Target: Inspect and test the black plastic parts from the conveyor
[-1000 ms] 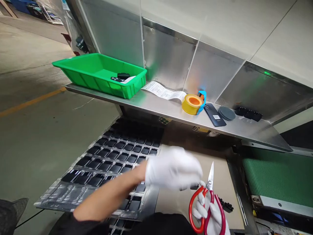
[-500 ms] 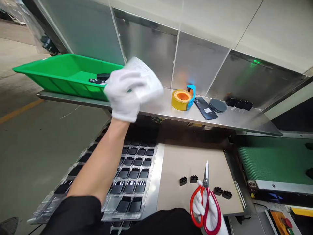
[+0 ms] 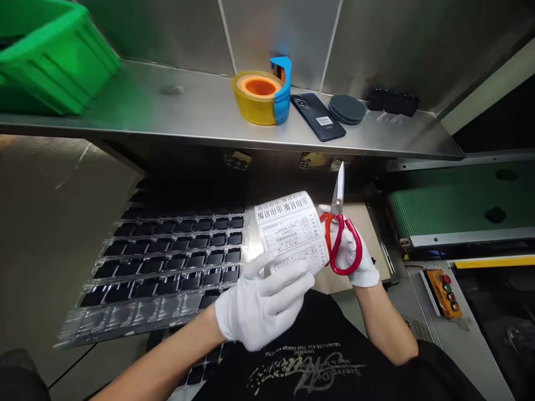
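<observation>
My left hand (image 3: 265, 298), in a white glove, grips a curled strip of printed white labels (image 3: 288, 225) from below. Rows of printed text face up on the strip. Close by on the right, my gloved right hand (image 3: 355, 259) is closed around red-handled scissors (image 3: 343, 236). Their blades are together and point up, away from me. The strip's right edge meets the scissors' handles and the right fingers; whether those fingers also hold the paper is hidden.
Left lies a clear plastic tray (image 3: 179, 303) of black square parts. Above, a metal shelf (image 3: 200, 106) carries a green bin (image 3: 62, 61), yellow tape roll (image 3: 253, 108), phone (image 3: 320, 120) and round dark discs (image 3: 348, 108). A green conveyor (image 3: 451, 206) and orange button box (image 3: 443, 292) stand right.
My left hand has come down from beside the green bin with the labels to the scissors. My right hand has risen, still holding the scissors. The view has shifted right and down.
</observation>
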Action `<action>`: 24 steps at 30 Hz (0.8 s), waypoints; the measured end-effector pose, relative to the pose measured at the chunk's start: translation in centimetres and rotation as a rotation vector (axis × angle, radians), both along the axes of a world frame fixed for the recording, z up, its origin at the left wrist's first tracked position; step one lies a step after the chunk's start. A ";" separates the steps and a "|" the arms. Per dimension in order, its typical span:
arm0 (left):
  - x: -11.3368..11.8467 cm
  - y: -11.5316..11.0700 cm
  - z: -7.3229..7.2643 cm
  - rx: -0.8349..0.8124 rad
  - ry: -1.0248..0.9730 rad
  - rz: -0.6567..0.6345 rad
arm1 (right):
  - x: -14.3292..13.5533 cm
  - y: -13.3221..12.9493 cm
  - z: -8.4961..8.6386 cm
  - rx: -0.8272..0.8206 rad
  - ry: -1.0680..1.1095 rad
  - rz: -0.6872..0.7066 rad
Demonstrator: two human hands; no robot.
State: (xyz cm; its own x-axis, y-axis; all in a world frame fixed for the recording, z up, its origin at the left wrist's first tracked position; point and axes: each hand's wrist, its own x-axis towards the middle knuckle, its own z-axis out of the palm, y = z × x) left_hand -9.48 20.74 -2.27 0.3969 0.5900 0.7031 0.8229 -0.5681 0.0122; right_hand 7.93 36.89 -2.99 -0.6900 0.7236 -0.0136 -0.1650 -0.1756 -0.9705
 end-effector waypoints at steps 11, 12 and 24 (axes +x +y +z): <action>0.4 1.9 1.7 -0.247 -0.407 0.178 | 4.4 -0.7 0.2 0.029 -0.048 -0.290; 0.3 2.4 2.0 -0.309 -0.542 0.267 | 4.5 -1.2 0.1 0.049 -0.054 -0.347; 0.6 8.2 2.5 -0.975 -0.836 0.133 | 7.3 -3.8 -2.2 -0.109 -0.150 -0.359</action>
State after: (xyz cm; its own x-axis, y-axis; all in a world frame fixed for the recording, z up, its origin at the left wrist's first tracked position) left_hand -8.89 28.99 0.26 -0.0538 0.9980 -0.0324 0.4138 0.0518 0.9089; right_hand 15.21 33.05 -5.21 -0.3786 0.9068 -0.1852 -0.0923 -0.2361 -0.9673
